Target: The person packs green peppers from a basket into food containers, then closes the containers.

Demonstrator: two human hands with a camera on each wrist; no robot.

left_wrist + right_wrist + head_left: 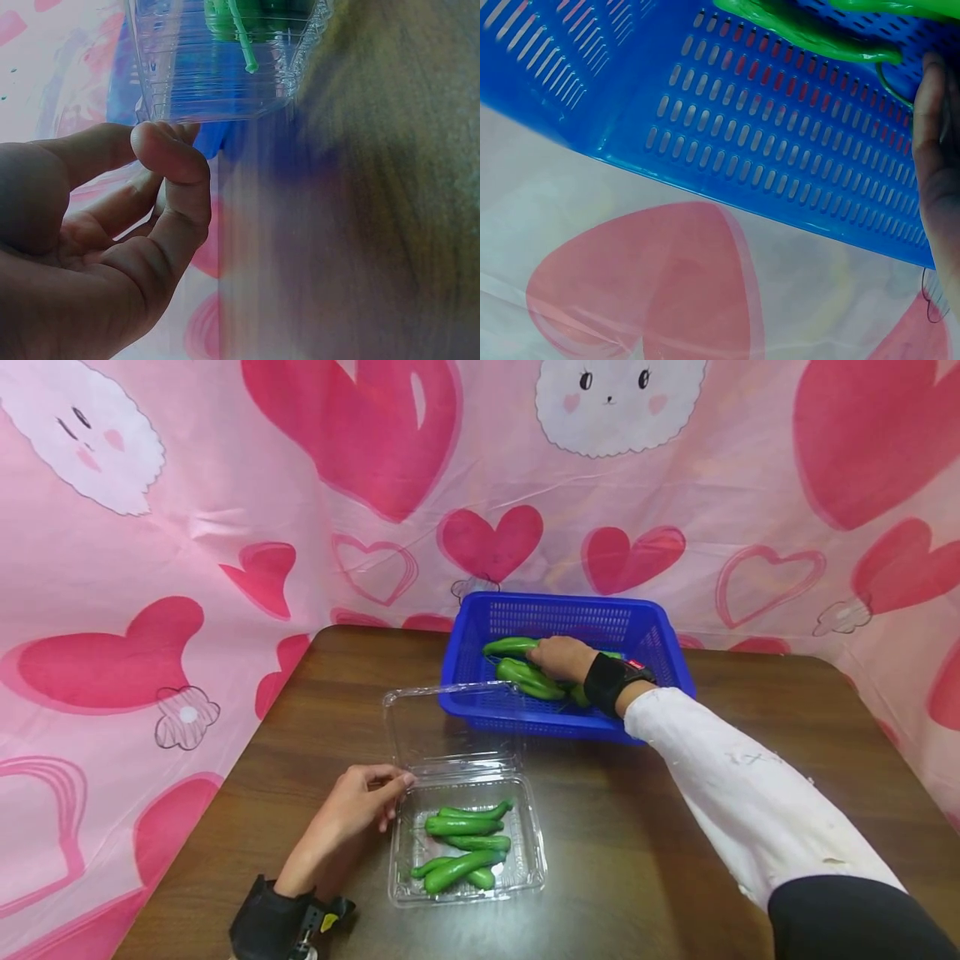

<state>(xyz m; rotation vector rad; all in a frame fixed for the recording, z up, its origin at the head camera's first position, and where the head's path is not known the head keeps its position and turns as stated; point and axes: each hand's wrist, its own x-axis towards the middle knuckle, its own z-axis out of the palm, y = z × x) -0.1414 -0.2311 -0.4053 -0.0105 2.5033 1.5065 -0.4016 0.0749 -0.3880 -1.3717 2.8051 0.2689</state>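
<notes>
At the upper left corner of a clear plastic container (395, 893), my left hand (352, 814) pinches the rim between thumb and finger; the left wrist view shows the fingertips (169, 154) against that edge of the container (217, 97). Several green peppers (465, 870) lie inside, and the clear lid (450, 727) stands raised behind them. My right hand (564, 658) reaches down among green peppers (528, 678) in a blue basket (555, 723). In the right wrist view a finger (934, 127) is beside a pepper (810, 30); whether it holds one is hidden.
The blue basket is at the back of the brown wooden table (615, 860), against a pink cloth (360, 527) with hearts that hangs behind and at both sides. The container's raised lid slightly overlaps the basket's front left corner in the head view.
</notes>
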